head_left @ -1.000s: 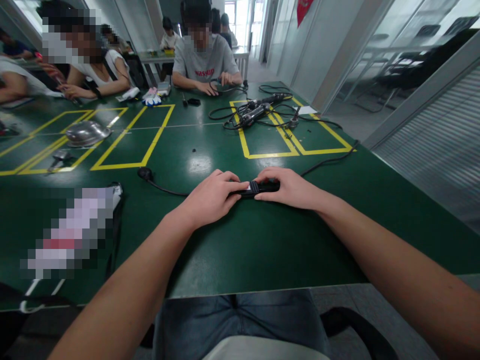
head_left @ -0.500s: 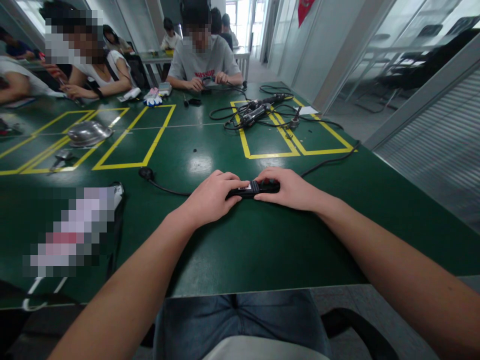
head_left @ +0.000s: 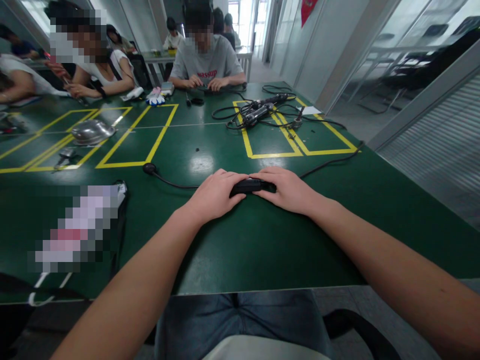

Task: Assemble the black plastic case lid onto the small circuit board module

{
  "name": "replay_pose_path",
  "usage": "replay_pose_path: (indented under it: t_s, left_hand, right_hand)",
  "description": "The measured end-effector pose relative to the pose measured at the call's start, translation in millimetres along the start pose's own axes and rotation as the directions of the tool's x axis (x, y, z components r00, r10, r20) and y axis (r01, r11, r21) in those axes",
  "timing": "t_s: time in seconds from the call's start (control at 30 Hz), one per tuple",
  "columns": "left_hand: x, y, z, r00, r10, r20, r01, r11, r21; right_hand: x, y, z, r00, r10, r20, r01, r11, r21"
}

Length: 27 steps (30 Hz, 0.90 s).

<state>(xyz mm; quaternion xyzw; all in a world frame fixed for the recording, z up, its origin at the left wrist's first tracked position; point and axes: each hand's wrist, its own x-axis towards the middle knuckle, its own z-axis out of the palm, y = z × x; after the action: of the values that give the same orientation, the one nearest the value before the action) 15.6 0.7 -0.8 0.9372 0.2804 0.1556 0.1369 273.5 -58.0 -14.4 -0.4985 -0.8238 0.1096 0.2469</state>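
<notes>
A slim black device (head_left: 245,187) with a cord at each end lies between my hands, just above or on the green table. My left hand (head_left: 215,196) is closed round its left part, thumb in front and fingers over the top. Around the right end my right hand (head_left: 287,189) grips it the same way, and the fingertips of both hands nearly meet. Its left cord ends in a round black plug-like piece (head_left: 149,168). The right cord (head_left: 330,161) runs off towards the table's right edge. My fingers hide both ends of the device.
Tangled black cables and tool-like rods (head_left: 258,112) lie on the yellow-taped table (head_left: 210,230). A metal bowl-shaped piece (head_left: 93,132) sits to the left. Nearer is a blurred-out pouch (head_left: 80,220) with a white loop. A person (head_left: 206,62) sits opposite; others work at the far left.
The black device has been turned in my hands: its white label and ridged part no longer show, and a plain black side faces me. My hands are closer together.
</notes>
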Motion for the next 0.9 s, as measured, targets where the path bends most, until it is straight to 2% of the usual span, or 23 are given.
replay_pose_path:
  t_s: [0.2,0.63,0.9]
  left_hand:
    - [0.4,-2.7,1.0,1.000,0.014,-0.027,-0.014,1.000,0.004]
    - [1.3,-2.7,-1.2,1.000,0.010,-0.014,-0.010,1.000,0.012]
    - [0.8,-3.4,1.5,0.999,0.005,-0.032,-0.004,1.000,0.020]
  right_hand:
    - [0.4,0.1,-0.5,1.000,-0.002,0.006,0.003,1.000,-0.030]
    - [0.7,-0.5,-1.7,1.000,0.021,0.013,-0.020,0.999,-0.029]
    - [-0.5,3.8,3.7,1.000,-0.008,-0.027,0.006,0.998,-0.056]
